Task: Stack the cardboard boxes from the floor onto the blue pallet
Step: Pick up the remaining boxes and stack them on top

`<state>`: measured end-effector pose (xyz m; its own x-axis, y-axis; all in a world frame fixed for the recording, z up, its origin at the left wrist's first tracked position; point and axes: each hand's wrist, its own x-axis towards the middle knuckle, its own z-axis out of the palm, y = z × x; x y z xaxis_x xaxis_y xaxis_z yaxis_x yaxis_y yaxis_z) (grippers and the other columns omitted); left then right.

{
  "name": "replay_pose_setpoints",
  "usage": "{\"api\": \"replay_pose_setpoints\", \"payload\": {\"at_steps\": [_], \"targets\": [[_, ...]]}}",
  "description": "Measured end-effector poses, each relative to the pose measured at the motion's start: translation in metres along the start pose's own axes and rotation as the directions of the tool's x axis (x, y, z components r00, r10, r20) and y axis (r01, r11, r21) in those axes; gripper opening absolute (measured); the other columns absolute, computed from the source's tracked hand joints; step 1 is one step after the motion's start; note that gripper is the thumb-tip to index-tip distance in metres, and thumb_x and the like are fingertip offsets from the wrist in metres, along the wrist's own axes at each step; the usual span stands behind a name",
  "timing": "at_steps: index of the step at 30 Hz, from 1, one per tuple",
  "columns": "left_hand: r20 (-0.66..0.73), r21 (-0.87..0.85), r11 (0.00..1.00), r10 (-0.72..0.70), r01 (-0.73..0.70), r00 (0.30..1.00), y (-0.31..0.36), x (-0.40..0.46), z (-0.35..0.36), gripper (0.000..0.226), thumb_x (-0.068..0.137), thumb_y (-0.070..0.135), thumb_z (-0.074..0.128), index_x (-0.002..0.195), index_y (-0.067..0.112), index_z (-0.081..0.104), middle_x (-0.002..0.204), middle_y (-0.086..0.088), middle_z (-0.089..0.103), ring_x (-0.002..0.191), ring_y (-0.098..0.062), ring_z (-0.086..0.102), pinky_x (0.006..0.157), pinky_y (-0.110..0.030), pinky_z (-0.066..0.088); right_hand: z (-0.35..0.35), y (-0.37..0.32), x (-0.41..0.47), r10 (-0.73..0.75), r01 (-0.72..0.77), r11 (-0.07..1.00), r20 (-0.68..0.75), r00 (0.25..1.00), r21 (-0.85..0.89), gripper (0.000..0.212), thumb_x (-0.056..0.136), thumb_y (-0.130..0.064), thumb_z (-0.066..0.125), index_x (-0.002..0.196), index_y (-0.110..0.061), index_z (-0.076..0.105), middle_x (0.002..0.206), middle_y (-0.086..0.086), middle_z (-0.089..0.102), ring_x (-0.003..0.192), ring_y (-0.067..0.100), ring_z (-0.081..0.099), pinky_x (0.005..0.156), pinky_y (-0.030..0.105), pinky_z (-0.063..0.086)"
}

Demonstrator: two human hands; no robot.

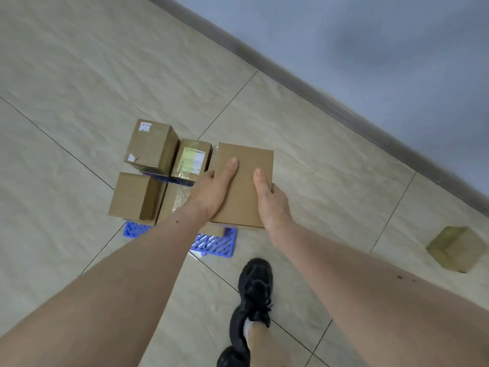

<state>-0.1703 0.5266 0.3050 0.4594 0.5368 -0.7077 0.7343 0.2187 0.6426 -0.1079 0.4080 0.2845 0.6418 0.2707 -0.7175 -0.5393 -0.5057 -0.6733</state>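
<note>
The tiled floor (pixel 79 75) fills most of my view, pale beige with dark grout lines, and it meets a grey-blue wall (pixel 397 49) along a dark skirting strip (pixel 317 86) at the upper right.

Below my hands sits the blue pallet (pixel 215 243), a plastic lattice of which only the near edge and corners show from under the load. On it stand several cardboard boxes: a tall box (pixel 150 147) at the far left with a small label on its top, a plain box (pixel 133 198) nearer to me on the left, and a labelled box (pixel 191 161) with a pale yellow-green sticker between the tall one and the one I carry. A patch of bubble wrap (pixel 177 200) shows just beside my left wrist.

I hold a flat box (pixel 244 186) over the right side of the pallet. My left hand (pixel 211 192) grips its left edge, thumb lying along the top, fingers curled underneath and out of sight. My right hand (pixel 272 202) grips the right edge the same way, thumb on top.

One small box (pixel 457 247) waits on the floor, well apart at the right.

My black shoe (pixel 255 290) is planted on the tiles near the pallet.
</note>
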Motion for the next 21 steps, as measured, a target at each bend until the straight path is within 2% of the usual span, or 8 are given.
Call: {"api": "replay_pose_setpoints", "payload": {"at_steps": [4,6,9,12,14,17,19,21], "targets": [[-0.025,-0.057,0.998,-0.033,0.032,0.999,0.007,0.036,-0.029,0.057,0.085,0.072,0.054,0.113,0.022,0.062,0.100,0.007,0.067,0.090,-0.011,0.065,0.075,-0.030,0.049,0.034,-0.020,0.031,0.035,-0.033,0.999,0.046,0.998,-0.034,0.053,0.090,-0.071,0.050,0.113,-0.027,0.067,0.111,-0.001,0.071,0.105,0.020,0.067,0.101,0.040,0.052],[-0.030,-0.084,0.995,-0.056,0.054,0.998,0.011,0.053,-0.042,0.060,0.083,0.073,0.056,0.114,0.022,0.063,0.102,0.006,0.069,0.093,-0.013,0.067,0.080,-0.031,0.052,0.049,-0.031,0.047,0.026,-0.023,0.998,0.058,0.998,-0.058,0.052,0.089,-0.072,0.050,0.114,-0.029,0.067,0.113,-0.003,0.071,0.107,0.020,0.067,0.102,0.042,0.051],[-0.068,-0.093,0.993,-0.083,0.076,0.994,0.010,0.076,-0.061,0.066,0.076,0.080,0.057,0.114,0.027,0.064,0.107,0.005,0.070,0.099,-0.017,0.067,0.095,-0.041,0.052,0.071,-0.044,0.066,0.005,0.003,0.995,0.078,0.997,-0.097,0.058,0.091,-0.069,0.050,0.125,-0.026,0.066,0.115,-0.004,0.071,0.107,0.018,0.066,0.103,0.040,0.051],[-0.115,-0.080,0.994,-0.083,0.074,0.990,0.007,0.093,-0.078,0.056,0.082,0.074,0.057,0.113,0.027,0.063,0.110,0.004,0.069,0.101,-0.016,0.065,0.095,-0.037,0.051,0.095,-0.048,0.079,0.015,-0.003,0.991,0.088,0.996,-0.131,0.060,0.087,-0.074,0.050,0.124,-0.029,0.065,0.112,-0.008,0.070,0.105,0.016,0.066,0.101,0.040,0.052],[-0.150,-0.021,0.998,-0.064,0.061,0.987,0.005,0.105,-0.090,0.062,0.083,0.073,0.056,0.119,0.023,0.063,0.113,0.002,0.067,0.103,-0.018,0.064,0.093,-0.037,0.050,0.110,-0.049,0.087,0.030,-0.017,0.990,0.096,0.995,-0.138,0.057,0.085,-0.076,0.050,0.119,-0.032,0.064,0.106,-0.011,0.069,0.104,0.015,0.066,0.100,0.041,0.052],[-0.222,0.128,0.992,0.019,0.010,0.975,-0.001,0.128,-0.109,0.071,0.082,0.072,0.058,0.129,0.018,0.059,0.125,-0.003,0.060,0.116,-0.024,0.059,0.102,-0.041,0.046,0.133,-0.051,0.097,0.033,-0.025,0.993,0.073,0.997,-0.113,0.049,0.092,-0.067,0.052,0.122,-0.030,0.062,0.095,-0.018,0.062,0.105,0.017,0.065,0.101,0.041,0.052],[-0.240,0.256,0.967,0.073,-0.009,0.968,-0.004,0.145,-0.120,0.076,0.084,0.066,0.061,0.137,0.013,0.051,0.138,-0.007,0.050,0.130,-0.027,0.047,0.108,-0.040,0.038,0.147,-0.048,0.106,0.031,-0.026,0.993,0.041,0.999,-0.119,0.050,0.092,-0.067,0.052,0.123,-0.029,0.062,0.092,-0.019,0.060,0.106,0.018,0.065,0.101,0.041,0.051],[-0.212,0.360,0.930,0.153,-0.068,0.965,-0.009,0.163,-0.131,0.082,0.085,0.061,0.065,0.146,0.012,0.042,0.149,-0.007,0.040,0.140,-0.026,0.034,0.113,-0.039,0.029,0.163,-0.045,0.116,0.039,-0.038,0.994,0.010,0.999,-0.100,0.057,0.088,-0.071,0.052,0.122,-0.027,0.062,0.097,-0.014,0.066,0.106,0.019,0.066,0.100,0.042,0.052]]}}
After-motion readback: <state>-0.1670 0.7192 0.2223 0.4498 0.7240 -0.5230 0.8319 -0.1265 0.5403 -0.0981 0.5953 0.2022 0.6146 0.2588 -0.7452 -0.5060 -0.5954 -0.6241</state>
